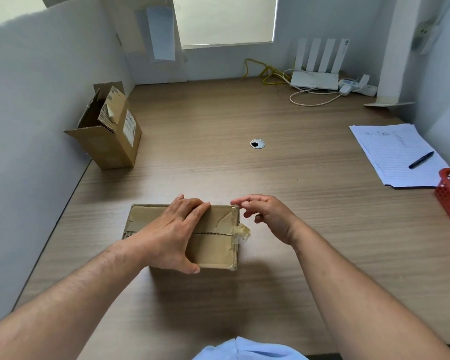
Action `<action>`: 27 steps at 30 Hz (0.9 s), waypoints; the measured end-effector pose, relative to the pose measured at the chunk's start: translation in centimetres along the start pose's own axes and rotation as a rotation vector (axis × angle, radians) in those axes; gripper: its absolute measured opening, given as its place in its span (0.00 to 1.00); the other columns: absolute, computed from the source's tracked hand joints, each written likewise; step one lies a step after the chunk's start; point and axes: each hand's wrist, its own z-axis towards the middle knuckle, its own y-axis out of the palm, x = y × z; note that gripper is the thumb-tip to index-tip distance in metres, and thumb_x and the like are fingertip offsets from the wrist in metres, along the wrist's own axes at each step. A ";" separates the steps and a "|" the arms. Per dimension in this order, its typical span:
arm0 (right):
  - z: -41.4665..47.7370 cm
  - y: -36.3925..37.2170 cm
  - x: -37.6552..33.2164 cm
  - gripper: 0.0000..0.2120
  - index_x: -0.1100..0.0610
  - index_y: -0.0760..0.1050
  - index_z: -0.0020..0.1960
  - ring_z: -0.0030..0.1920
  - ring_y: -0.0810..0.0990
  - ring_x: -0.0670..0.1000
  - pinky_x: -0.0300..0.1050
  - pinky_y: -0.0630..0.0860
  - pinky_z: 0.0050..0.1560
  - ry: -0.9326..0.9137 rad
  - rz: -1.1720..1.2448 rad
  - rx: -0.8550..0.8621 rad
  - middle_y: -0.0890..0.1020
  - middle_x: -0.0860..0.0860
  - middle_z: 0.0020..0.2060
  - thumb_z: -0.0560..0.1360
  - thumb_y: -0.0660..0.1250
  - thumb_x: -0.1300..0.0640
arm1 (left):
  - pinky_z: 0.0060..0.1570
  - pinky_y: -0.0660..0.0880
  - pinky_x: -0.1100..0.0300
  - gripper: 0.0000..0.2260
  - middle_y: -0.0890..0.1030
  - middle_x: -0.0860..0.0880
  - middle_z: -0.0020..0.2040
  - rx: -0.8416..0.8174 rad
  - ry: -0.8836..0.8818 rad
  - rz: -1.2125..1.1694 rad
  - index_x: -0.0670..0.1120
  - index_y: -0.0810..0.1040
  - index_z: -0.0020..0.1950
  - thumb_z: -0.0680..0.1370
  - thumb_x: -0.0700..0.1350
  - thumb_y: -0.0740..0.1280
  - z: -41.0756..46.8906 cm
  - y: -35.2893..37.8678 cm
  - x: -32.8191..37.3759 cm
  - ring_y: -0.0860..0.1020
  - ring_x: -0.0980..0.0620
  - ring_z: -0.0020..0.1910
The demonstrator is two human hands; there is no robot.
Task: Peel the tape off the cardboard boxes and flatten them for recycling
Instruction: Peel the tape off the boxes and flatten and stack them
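Handily, your left hand point(172, 235) clamps the light, stiff box point(218, 252) near the tabletop's front edge, so your right hand point(268, 216), fingers apart and empty, should pinch the crumpled, probably tear-prone tape tab point(244, 233).

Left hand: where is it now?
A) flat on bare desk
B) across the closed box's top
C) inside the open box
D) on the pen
B: the left hand holds the closed box across its top, fingertips at the far edge, thumb at the near edge; the right hand hovers beside it, empty.
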 end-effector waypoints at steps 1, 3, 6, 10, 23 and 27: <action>0.2 0.1 -0.2 0.12 0.51 0.82 0.50 0.43 0.73 0.46 0.41 0.65 0.43 0.004 -0.010 -0.013 0.82 0.48 0.49 0.77 0.61 0.61 | 0.73 0.36 0.57 0.58 0.46 0.53 0.75 0.001 0.005 0.003 0.51 0.39 0.78 0.63 0.68 0.73 0.0 0.0 0.0 0.38 0.48 0.76; 0.5 0.2 -0.4 0.13 0.51 0.82 0.48 0.42 0.73 0.46 0.40 0.65 0.42 0.008 -0.027 -0.033 0.82 0.49 0.47 0.76 0.61 0.63 | 0.72 0.35 0.58 0.57 0.45 0.54 0.74 0.002 0.010 0.003 0.51 0.39 0.78 0.64 0.68 0.73 -0.1 0.0 0.0 0.39 0.49 0.76; 0.9 0.3 -0.5 0.09 0.54 0.81 0.45 0.39 0.73 0.45 0.39 0.65 0.40 0.003 -0.038 -0.009 0.80 0.48 0.40 0.75 0.63 0.64 | 0.74 0.37 0.56 0.57 0.46 0.55 0.74 0.005 0.007 0.002 0.52 0.39 0.78 0.63 0.68 0.73 0.2 0.1 -0.1 0.39 0.49 0.76; 1.3 0.3 -0.6 0.08 0.56 0.77 0.41 0.35 0.73 0.44 0.34 0.67 0.37 -0.020 -0.029 0.056 0.77 0.49 0.35 0.75 0.66 0.65 | 0.73 0.34 0.59 0.57 0.47 0.53 0.75 0.014 0.019 -0.016 0.51 0.40 0.78 0.63 0.68 0.73 0.4 0.1 -0.4 0.40 0.49 0.76; 0.8 1.2 0.0 0.10 0.54 0.77 0.37 0.37 0.74 0.44 0.40 0.72 0.43 -0.174 -0.191 0.109 0.78 0.46 0.34 0.73 0.69 0.66 | 0.75 0.55 0.54 0.55 0.53 0.49 0.76 -0.070 -0.180 -0.195 0.47 0.46 0.79 0.64 0.65 0.75 2.7 -0.9 -2.7 0.53 0.49 0.74; 0.2 1.0 0.1 0.10 0.48 0.81 0.48 0.41 0.77 0.50 0.43 0.78 0.50 -0.215 -0.150 0.238 0.82 0.45 0.45 0.74 0.69 0.63 | 0.74 0.57 0.53 0.58 0.55 0.49 0.75 -0.088 -0.240 -0.263 0.47 0.48 0.79 0.59 0.69 0.72 3.5 -1.5 -3.2 0.54 0.50 0.74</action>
